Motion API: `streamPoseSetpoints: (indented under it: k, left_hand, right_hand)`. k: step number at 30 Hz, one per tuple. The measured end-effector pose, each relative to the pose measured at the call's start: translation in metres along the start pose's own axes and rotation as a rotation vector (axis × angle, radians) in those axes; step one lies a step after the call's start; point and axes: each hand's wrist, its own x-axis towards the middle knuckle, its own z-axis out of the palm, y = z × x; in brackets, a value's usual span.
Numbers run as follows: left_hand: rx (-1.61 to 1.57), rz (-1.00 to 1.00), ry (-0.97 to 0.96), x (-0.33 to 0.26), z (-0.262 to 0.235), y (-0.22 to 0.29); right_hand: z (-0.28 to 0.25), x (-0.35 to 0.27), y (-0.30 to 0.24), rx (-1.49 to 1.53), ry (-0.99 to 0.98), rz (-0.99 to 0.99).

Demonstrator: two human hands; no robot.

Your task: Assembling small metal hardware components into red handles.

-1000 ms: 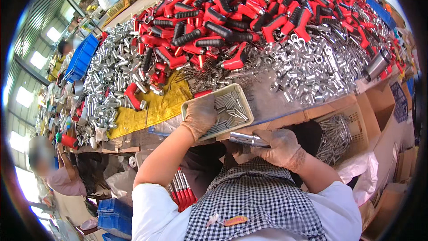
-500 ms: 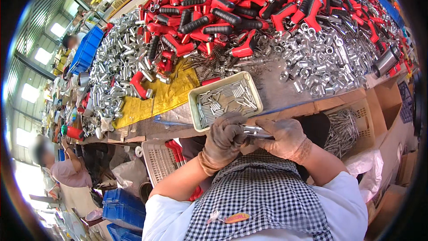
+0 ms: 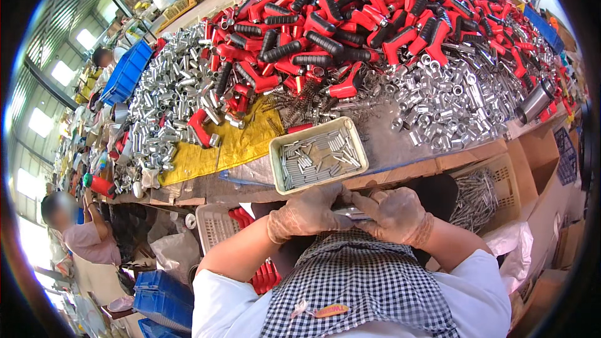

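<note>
Both my hands wear dirty, light-coloured gloves and meet in front of my checked apron. My left hand [image 3: 310,213] is closed, its fingertips at a shiny metal piece [image 3: 354,213]. My right hand [image 3: 399,216] curls round the other end of the same piece. Fingers cover most of it, so its full shape is hidden. Just beyond my hands, a cream plastic tray [image 3: 275,161] sits at the table edge, with several thin silver pins [image 3: 299,172] lying loose inside.
A large heap of red and black handles [image 3: 325,44] covers the far table, flanked by silver metal sleeves [image 3: 432,112]. Springs lie behind the tray. A crate of long metal rods [image 3: 472,194] stands at my right. Blue bins [image 3: 163,307] and another person [image 3: 94,241] are at left.
My hands have come down slightly, closer to my apron. The left hand has turned, and less of the metal piece shows between the hands. The view has shifted a little.
</note>
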Motion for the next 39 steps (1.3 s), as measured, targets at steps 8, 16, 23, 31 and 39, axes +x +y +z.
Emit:
streamPoseSetpoints:
  k: [8,16,23,31,39]
  left_hand:
    - [0.290,0.055,0.059,-0.004,0.004,0.011]
    - [0.339,0.161,0.141,-0.025,0.000,-0.004]
    - [0.267,0.070,0.098,-0.021,-0.004,-0.005]
    - [0.136,-0.043,0.136,-0.030,-0.016,0.017]
    - [0.275,0.197,0.107,-0.024,-0.008,-0.004]
  right_hand:
    - [0.005,0.000,-0.010,0.027,0.105,0.022]
    - [0.020,-0.008,0.009,0.100,0.177,-0.019]
    - [0.008,0.005,-0.004,0.074,-0.031,0.004]
    - [0.009,0.007,0.008,0.152,0.003,-0.040]
    - [-0.006,0.010,0.005,0.235,-0.451,0.102]
